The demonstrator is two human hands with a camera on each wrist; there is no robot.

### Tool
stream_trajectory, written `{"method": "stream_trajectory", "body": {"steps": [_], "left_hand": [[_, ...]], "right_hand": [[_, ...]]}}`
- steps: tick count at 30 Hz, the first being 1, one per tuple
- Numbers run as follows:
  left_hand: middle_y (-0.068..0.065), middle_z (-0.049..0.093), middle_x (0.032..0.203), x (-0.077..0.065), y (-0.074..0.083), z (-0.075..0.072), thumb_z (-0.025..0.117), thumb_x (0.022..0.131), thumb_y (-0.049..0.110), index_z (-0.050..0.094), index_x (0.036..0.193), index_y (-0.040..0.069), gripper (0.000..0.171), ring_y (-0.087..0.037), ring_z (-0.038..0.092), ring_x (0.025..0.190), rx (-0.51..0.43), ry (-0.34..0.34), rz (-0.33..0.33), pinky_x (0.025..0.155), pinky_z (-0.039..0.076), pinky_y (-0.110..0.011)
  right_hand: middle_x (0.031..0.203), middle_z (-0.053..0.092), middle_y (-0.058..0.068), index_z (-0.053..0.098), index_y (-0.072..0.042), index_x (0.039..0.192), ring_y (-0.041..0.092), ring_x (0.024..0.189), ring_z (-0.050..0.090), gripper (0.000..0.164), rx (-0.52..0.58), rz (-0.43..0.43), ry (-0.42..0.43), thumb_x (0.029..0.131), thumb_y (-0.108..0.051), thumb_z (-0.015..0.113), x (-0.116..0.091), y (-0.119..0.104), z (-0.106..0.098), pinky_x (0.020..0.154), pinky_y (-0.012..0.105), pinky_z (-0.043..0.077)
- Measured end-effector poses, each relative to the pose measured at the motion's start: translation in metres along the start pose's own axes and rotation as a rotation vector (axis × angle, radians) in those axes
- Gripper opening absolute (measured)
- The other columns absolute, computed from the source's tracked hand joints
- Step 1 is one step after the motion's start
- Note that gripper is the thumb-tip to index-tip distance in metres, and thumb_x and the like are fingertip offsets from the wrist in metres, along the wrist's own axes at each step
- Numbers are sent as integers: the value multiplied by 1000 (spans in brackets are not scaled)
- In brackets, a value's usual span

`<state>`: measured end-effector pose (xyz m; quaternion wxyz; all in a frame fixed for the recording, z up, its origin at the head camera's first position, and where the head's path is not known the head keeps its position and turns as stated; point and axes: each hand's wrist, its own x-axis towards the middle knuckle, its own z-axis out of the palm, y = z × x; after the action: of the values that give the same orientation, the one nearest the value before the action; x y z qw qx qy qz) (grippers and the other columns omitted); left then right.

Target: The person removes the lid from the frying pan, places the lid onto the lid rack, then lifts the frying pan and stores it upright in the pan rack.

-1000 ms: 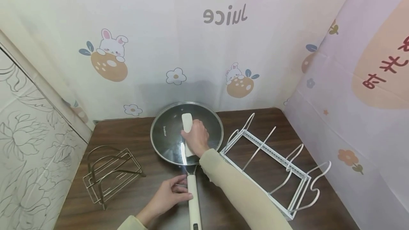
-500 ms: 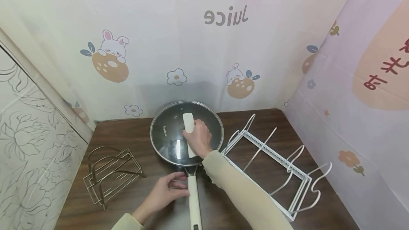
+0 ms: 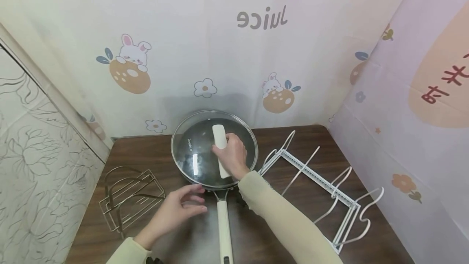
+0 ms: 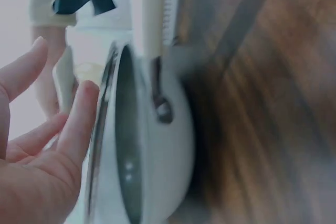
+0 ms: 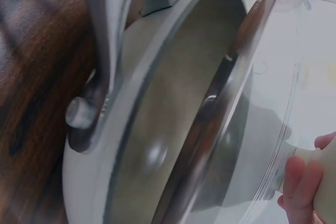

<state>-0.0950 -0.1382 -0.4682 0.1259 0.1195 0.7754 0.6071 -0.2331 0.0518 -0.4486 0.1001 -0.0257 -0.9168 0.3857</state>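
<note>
My right hand (image 3: 234, 155) grips the long cream handle (image 3: 219, 136) of a round glass lid (image 3: 190, 156). The lid hangs just above a frying pan (image 4: 170, 156), with a gap showing between its metal rim and the pan in both wrist views. In the right wrist view, the lid looks tilted over the pan (image 5: 89, 187). Toward me points the pan's cream handle (image 3: 225, 231). Left of that handle, near the front of the lid, my left hand (image 3: 176, 209) is held with fingers spread and nothing in it.
On the wooden table (image 3: 264, 231), a bronze-coloured wire rack (image 3: 135, 199) stands at the left. A white metal rack (image 3: 318, 178) with curved wire dividers lies at the right, partly behind my right sleeve. A printed curtain (image 3: 234, 60) hangs close behind the pan.
The lid has risen off the pan in my right hand's grip. My left hand has moved left, away from the pan handle. The view has shifted slightly.
</note>
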Motion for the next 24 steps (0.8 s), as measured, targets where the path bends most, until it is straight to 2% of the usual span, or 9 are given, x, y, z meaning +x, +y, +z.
{"method": "stream_trajectory", "body": {"steps": [6, 8, 13, 15, 18, 24], "left_hand": [[-25, 65, 135, -5, 22, -26, 84, 86, 17, 54, 143, -3, 68, -11, 74, 107, 7, 23, 72, 89, 62, -24], [-23, 66, 135, -6, 31, -36, 84, 85, 16, 55, 144, 0, 67, -7, 73, 106, 18, 53, 67, 88, 63, -25], [-19, 67, 135, -10, 49, -57, 84, 86, 19, 56, 144, 5, 66, -8, 74, 106, 78, 122, 46, 78, 65, -30], [-16, 68, 134, -12, 53, -66, 84, 87, 20, 56, 144, 7, 65, -8, 74, 106, 117, 143, 57, 76, 65, -29], [-10, 70, 133, -14, 57, -79, 82, 89, 19, 57, 144, 10, 62, -5, 73, 106, 181, 175, 87, 81, 63, -25], [14, 71, 126, -18, 55, -106, 81, 90, 20, 57, 145, 12, 60, 3, 71, 105, 291, 243, 124, 85, 60, -16]], "right_hand": [[106, 72, 6, 67, -8, 118, 25, 89, 69, 51, 25, -10, 15, 80, -36, 86, 1, -4, -7, 74, 40, 56], [107, 73, 7, 67, -9, 117, 26, 90, 69, 50, 39, -16, 25, 79, -36, 86, 1, -5, -9, 75, 41, 57], [108, 74, 6, 67, -10, 117, 25, 91, 70, 51, 60, -21, 31, 79, -39, 84, 1, -9, -14, 77, 40, 56], [109, 74, 5, 67, -11, 118, 25, 92, 70, 51, 71, -22, 29, 80, -39, 84, 0, -11, -15, 77, 41, 57], [109, 75, 5, 68, -11, 119, 25, 92, 71, 51, 91, -25, 32, 80, -39, 84, -1, -14, -17, 78, 41, 57], [106, 76, 5, 68, -11, 119, 24, 89, 71, 50, 121, -38, 35, 80, -39, 84, -3, -19, -21, 75, 39, 56]]}}
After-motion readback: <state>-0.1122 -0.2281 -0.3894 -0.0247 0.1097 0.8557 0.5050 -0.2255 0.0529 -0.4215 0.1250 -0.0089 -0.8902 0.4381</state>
